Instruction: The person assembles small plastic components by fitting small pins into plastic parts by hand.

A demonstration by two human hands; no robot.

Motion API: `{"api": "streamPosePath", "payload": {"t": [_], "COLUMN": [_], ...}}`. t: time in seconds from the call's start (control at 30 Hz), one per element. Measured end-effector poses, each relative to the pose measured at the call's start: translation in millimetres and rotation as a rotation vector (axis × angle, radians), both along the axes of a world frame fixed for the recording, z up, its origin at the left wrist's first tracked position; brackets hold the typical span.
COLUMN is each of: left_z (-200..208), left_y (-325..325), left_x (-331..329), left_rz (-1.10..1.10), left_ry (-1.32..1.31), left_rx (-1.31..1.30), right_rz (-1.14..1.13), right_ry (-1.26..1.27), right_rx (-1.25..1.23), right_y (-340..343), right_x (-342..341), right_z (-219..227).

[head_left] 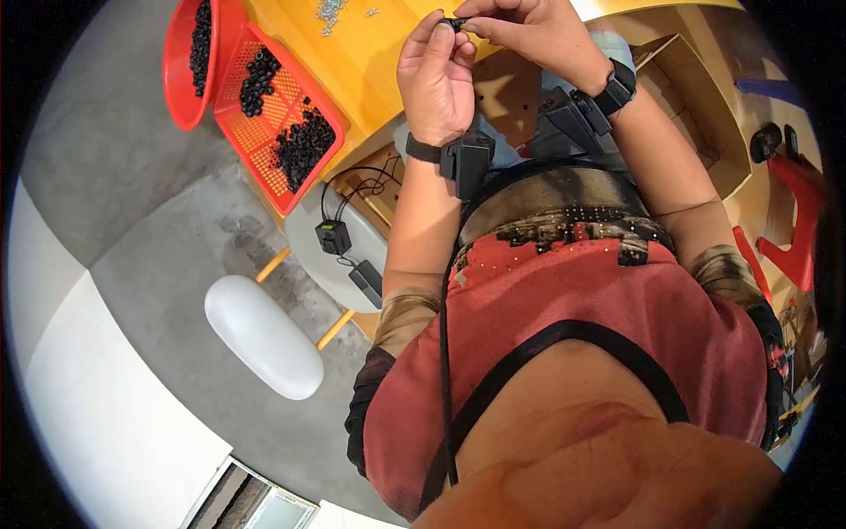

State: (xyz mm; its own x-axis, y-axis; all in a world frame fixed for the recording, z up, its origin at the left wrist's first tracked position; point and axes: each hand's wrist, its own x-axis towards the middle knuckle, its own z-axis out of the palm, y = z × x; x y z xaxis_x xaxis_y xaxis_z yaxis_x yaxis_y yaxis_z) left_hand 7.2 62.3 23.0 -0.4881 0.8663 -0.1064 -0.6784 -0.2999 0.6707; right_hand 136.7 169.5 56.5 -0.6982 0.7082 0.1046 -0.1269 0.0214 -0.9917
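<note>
At the edge of the yellow table (pixel 370 84), my left hand (pixel 438 84) pinches a small black part (pixel 453 24) between thumb and fingertips. My right hand (pixel 542 40) meets it from the other side. Its thumb and finger are pressed together at the black part, on something too small to make out. Small silvery metal pieces (pixel 330 15) lie in a loose heap on the tabletop, left of my hands.
A red plastic basket (pixel 295 79) on the left holds black parts in two heaps. Beside it, a red bowl (pixel 179 66) contains more. A chair with a pale backrest (pixel 264 337) carries black boxes with cables (pixel 333 236). An open cardboard box (pixel 736 132) stands at right, near a red stool (pixel 797 229).
</note>
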Motion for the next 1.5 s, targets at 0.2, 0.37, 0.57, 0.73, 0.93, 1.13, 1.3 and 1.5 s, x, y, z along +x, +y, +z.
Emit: {"api": "streamPosePath", "payload": {"t": [0.2, 0.37, 0.57, 0.73, 0.93, 1.13, 1.3, 1.5], "left_z": [-2.1, 19.7, 16.6, 18.2, 22.2, 24.0, 28.6, 31.0], "left_y": [0.7, -2.4, -4.2, -4.8, -7.6, -11.8, -16.9, -23.7], "left_x": [-1.5, 3.4, 1.9, 2.3, 4.5, 10.0, 12.7, 14.3], "left_rz": [0.012, -0.021, -0.02, -0.03, 0.046, 0.203, 0.282, 0.247], "left_ry": [0.08, 0.092, 0.116, 0.183, 0.292, 0.571, 0.777, 0.688], "left_rx": [0.033, 0.111, 0.161, 0.161, 0.134, 0.096, 0.077, 0.08], "right_rz": [0.042, 0.09, 0.147, 0.099, -0.03, -0.008, 0.059, 0.162], "right_ry": [0.078, 0.17, 0.228, 0.228, 0.113, 0.082, 0.131, 0.166], "right_rx": [-0.118, -0.198, -0.221, -0.163, 0.164, 0.107, -0.009, -0.25], "right_y": [-0.5, -0.1, -0.3, -2.6, -6.3, -10.4, -13.2, -13.4], "right_x": [2.6, 7.7, 10.6, 12.1, 16.3, 19.3, 18.3, 16.2], "right_z": [0.0, -2.6, 1.0, 3.2, 18.0, 19.6, 15.6, 13.6]}}
